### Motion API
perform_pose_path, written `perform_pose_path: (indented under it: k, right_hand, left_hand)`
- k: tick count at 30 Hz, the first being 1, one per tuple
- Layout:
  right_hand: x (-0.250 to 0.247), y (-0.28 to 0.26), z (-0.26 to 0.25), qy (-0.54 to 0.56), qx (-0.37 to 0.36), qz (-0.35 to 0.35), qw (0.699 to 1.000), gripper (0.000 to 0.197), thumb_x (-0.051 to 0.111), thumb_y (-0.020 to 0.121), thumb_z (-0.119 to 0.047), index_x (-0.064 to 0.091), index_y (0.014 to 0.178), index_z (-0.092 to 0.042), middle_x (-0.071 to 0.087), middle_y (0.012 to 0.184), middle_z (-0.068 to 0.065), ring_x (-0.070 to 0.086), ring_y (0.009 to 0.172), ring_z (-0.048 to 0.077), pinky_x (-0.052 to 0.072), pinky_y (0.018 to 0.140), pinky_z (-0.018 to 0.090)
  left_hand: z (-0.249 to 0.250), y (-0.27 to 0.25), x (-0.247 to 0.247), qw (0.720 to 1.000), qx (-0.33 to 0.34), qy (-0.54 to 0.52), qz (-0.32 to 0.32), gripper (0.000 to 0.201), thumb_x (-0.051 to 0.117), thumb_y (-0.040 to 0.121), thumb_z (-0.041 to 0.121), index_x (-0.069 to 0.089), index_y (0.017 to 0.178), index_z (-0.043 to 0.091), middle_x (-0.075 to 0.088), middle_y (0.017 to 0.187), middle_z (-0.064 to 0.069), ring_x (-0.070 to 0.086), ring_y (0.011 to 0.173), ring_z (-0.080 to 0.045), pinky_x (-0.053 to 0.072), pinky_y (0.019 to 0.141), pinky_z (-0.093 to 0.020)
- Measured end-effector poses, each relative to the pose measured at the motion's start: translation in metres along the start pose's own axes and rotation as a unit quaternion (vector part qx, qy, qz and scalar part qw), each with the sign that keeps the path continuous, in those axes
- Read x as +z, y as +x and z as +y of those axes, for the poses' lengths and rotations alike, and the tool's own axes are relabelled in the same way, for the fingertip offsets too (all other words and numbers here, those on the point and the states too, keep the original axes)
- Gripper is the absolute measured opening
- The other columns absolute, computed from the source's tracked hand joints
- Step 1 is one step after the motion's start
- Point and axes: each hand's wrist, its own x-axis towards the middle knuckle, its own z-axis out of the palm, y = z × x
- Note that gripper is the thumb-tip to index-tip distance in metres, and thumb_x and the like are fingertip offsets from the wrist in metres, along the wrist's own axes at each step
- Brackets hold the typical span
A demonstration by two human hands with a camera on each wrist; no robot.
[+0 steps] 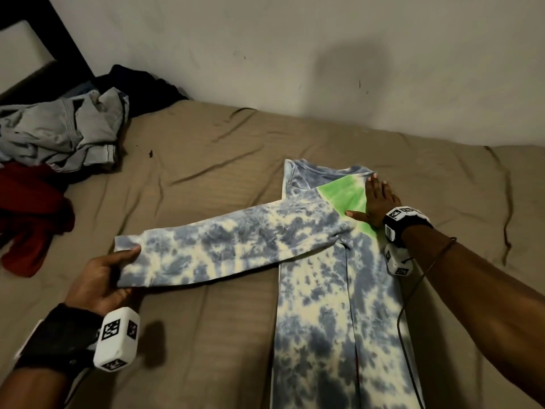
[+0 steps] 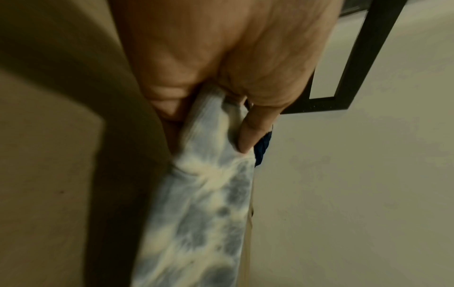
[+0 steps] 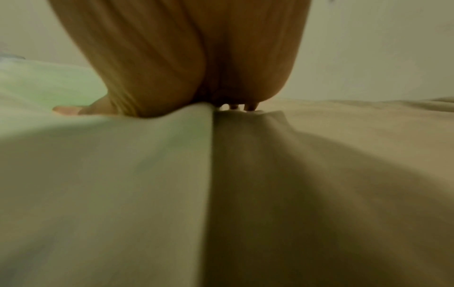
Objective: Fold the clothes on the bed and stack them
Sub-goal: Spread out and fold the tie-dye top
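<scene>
Head: tie-dye shirt point(image 1: 339, 290) lies on bed point(image 1: 206, 172). Left hand point(image 1: 100, 278) pinches sleeve cuff point(image 1: 129, 255); sleeve's long axis runs rightward toward right hand point(image 1: 374, 202), pressed flat at shoulder.
Left wrist: thumb point(image 2: 248, 134) clamps cuff.
Right wrist: palm flat, fingers straight.

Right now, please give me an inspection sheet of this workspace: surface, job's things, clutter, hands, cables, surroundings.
Surface: bed under a wrinkled tan sheet.
Job's things: tie-dye shirt lies flat, partly folded, its sleeve stretched toward the left; unfolded clothes pile at far left, with grey, red and dark garments.
Clutter: small dark speck on the sheet.
Hands: left hand grips the sleeve cuff; right hand presses flat on the shirt's shoulder.
Cables: thin black cable runs from the right wrist over the shirt.
Surroundings: pale wall; dark frame at far left.
</scene>
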Motion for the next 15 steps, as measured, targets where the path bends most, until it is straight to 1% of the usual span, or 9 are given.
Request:
perform_pose_path:
  k: [2,4,5,7,9,11,13,14,15]
  right_hand:
    - [-0.001,0.001,0.001,-0.008,0.0,0.001,1.0,0.126,0.049,0.079,-0.084,-0.02,0.158,-0.013,-0.025,0.165,0.007,-0.01,0.155,0.033,0.005,0.124,0.049]
    - [-0.003,0.001,-0.002,-0.018,0.009,-0.005,1.0,0.126,0.046,0.079,-0.086,-0.019,0.158,-0.012,-0.023,0.166,0.009,-0.008,0.155,0.032,0.005,0.124,0.048]
    - [-0.006,-0.001,-0.004,-0.022,0.015,-0.006,1.0,0.125,0.045,0.079,-0.086,-0.018,0.158,-0.012,-0.021,0.166,0.01,-0.007,0.155,0.032,0.005,0.125,0.049]
    - [-0.009,-0.009,-0.006,-0.017,0.034,-0.017,0.999,0.118,0.043,0.083,-0.083,-0.014,0.159,-0.014,-0.019,0.166,0.012,-0.007,0.155,0.033,0.006,0.124,0.051]
    - [-0.013,-0.035,-0.007,-0.003,0.031,-0.023,0.999,0.107,0.039,0.089,-0.079,-0.007,0.161,-0.016,-0.016,0.167,0.014,-0.007,0.155,0.034,0.007,0.123,0.052]
    - [-0.016,-0.076,-0.006,0.014,0.006,-0.002,1.0,0.096,0.038,0.094,-0.073,0.001,0.161,-0.015,-0.009,0.168,0.014,-0.004,0.155,0.034,0.011,0.123,0.051]
    - [-0.014,-0.132,-0.001,0.081,-0.017,0.036,0.996,0.092,0.037,0.095,-0.071,0.013,0.16,-0.011,0.005,0.168,0.016,0.008,0.154,0.034,0.017,0.122,0.049]
    - [-0.015,-0.167,-0.002,0.146,-0.026,0.055,0.987,0.095,0.033,0.092,-0.076,0.022,0.158,-0.009,0.017,0.166,0.018,0.018,0.152,0.035,0.023,0.121,0.046]
    - [-0.014,-0.206,-0.002,0.239,-0.035,0.07,0.968,0.097,0.031,0.089,-0.081,0.031,0.155,-0.009,0.031,0.161,0.017,0.031,0.148,0.034,0.032,0.116,0.042]
  left_hand:
    - [0.001,0.0,0.007,1.0,0.014,0.026,-0.008,0.033,0.051,0.101,0.018,0.063,0.126,0.001,0.074,0.112,-0.02,0.076,0.089,-0.032,0.064,0.066,-0.038]
    - [0.002,0.0,0.02,0.997,0.042,0.062,-0.01,0.037,0.049,0.103,0.02,0.061,0.132,0.001,0.068,0.125,-0.024,0.07,0.109,-0.037,0.062,0.081,-0.048]
    - [0.004,-0.004,0.027,0.995,0.057,0.08,-0.016,0.036,0.05,0.104,0.021,0.063,0.133,0.004,0.065,0.131,-0.024,0.067,0.115,-0.038,0.06,0.086,-0.05]
    - [0.012,-0.015,0.045,0.988,0.109,0.106,-0.034,0.03,0.051,0.103,0.02,0.071,0.122,0.007,0.066,0.129,-0.022,0.07,0.111,-0.035,0.062,0.084,-0.045]
    - [0.023,-0.038,0.074,0.973,0.176,0.145,-0.047,0.029,0.055,0.101,0.021,0.071,0.121,0.009,0.068,0.128,-0.019,0.071,0.109,-0.03,0.062,0.084,-0.037]
    - [0.034,-0.073,0.111,0.945,0.233,0.208,-0.101,0.035,0.067,0.092,0.033,0.073,0.119,0.011,0.071,0.122,-0.018,0.073,0.104,-0.026,0.061,0.082,-0.032]
    - [0.035,-0.116,0.15,0.896,0.292,0.299,-0.15,0.031,0.074,0.085,0.041,0.079,0.102,0.016,0.077,0.103,-0.012,0.075,0.088,-0.02,0.06,0.075,-0.028]
    - [0.03,-0.139,0.171,0.868,0.313,0.339,-0.183,0.021,0.07,0.09,0.035,0.079,0.098,0.017,0.078,0.095,-0.006,0.073,0.081,-0.017,0.059,0.071,-0.027]
    - [0.02,-0.164,0.189,0.836,0.33,0.375,-0.228,0.014,0.064,0.097,0.025,0.077,0.097,0.019,0.077,0.089,-0.001,0.071,0.077,-0.015,0.057,0.069,-0.026]
